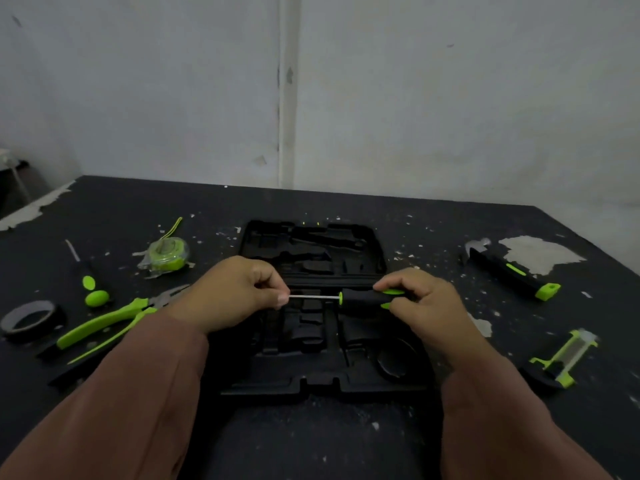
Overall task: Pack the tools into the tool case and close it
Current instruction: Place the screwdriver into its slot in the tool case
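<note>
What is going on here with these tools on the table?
A person holds a green-and-black screwdriver over the open tool case, which lies flat on the dark table. The right hand grips the handle and the left hand pinches the tip of the shaft. To the left of the case lie pliers, a tape measure and a roll of tape, to the right a hammer, all not yet packed.
</note>
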